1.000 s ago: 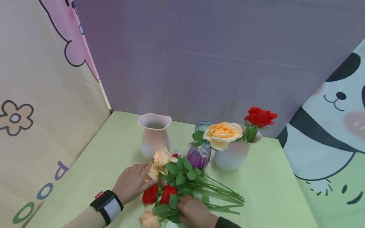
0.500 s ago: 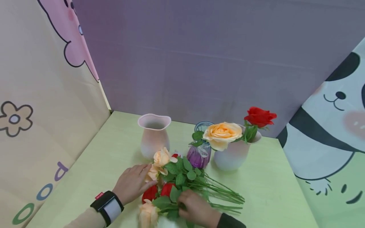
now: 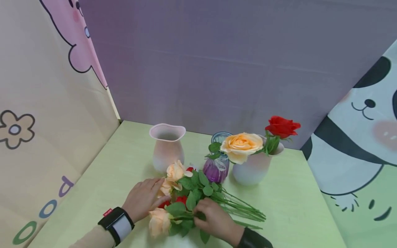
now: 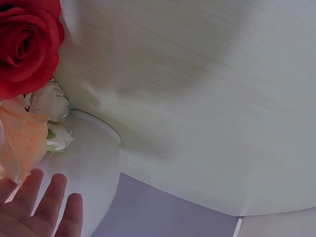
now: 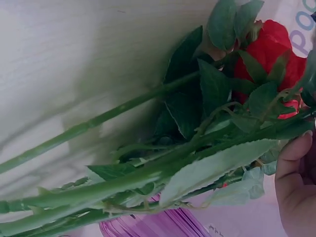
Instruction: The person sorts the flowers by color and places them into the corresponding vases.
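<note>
My right hand (image 3: 214, 219) pinches the stem of a peach rose (image 3: 160, 222) just behind its leaves, the bloom pointing left. In the right wrist view, thumb and fingertips of that hand (image 5: 298, 187) show at the right edge beside green stems (image 5: 108, 190) and a red rose (image 5: 269, 59). My left hand (image 3: 143, 198) lies with fingers extended against more peach roses (image 3: 176, 170) at the pile's left side. Partly covered red roses (image 3: 182, 199) sit between the hands. The left wrist view shows straight fingers below a peach rose (image 4: 22, 140) and a red rose (image 4: 24, 49).
A pink-white vase (image 3: 168, 151) stands behind the pile. To its right are a purple glass vase (image 3: 216, 170) and another pale vase (image 3: 251, 170), with an orange rose (image 3: 242, 146) and a red rose (image 3: 282, 126) above them. Stems spread rightward over the table (image 3: 288, 199).
My right hand has moved slightly away from me with the peach rose, which now overlaps the red roses. The left hand has stayed in place.
</note>
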Motion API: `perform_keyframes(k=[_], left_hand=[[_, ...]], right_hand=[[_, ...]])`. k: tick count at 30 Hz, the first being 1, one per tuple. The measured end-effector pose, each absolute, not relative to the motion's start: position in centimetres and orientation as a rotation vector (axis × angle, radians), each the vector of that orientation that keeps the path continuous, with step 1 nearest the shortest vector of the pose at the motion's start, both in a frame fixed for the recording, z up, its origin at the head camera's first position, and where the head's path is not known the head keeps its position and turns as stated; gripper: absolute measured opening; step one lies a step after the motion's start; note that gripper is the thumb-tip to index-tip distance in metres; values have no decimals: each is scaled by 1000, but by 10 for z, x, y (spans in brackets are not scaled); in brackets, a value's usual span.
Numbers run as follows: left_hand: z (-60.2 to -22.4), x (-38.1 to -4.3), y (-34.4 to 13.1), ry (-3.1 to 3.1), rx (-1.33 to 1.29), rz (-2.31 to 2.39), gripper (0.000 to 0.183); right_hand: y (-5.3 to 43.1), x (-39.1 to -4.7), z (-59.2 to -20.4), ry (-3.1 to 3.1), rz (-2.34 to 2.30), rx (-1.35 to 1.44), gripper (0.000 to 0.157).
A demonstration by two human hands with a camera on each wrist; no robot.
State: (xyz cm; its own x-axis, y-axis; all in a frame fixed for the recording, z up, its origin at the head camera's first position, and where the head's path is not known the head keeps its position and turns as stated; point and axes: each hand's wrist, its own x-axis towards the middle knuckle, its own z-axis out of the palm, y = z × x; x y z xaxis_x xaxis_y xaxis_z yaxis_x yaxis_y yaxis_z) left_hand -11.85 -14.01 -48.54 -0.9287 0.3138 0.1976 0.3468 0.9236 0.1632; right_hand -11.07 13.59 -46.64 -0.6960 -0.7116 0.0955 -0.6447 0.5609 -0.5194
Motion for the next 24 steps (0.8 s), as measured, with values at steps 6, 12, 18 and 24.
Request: perform_keyframes(k=[6,12,18,24], left_hand=[[-483,-120,-140,-2893,-529,-312,68],[-484,-119,-139,-2809,-560,-395,51],[-489,-123,-134,-2719,-458,-612,68],[-486,-130,-128,-2714,-460,-712,66]], right_hand=[[135,-112,-465,2730,-912,-1200,7],[134,-114,-456,2751,-1123,-1137,7],[136,-117,-444,2781,-1354,-1076,6],[140,-123,-428,2810,-1558,-1005,7]])
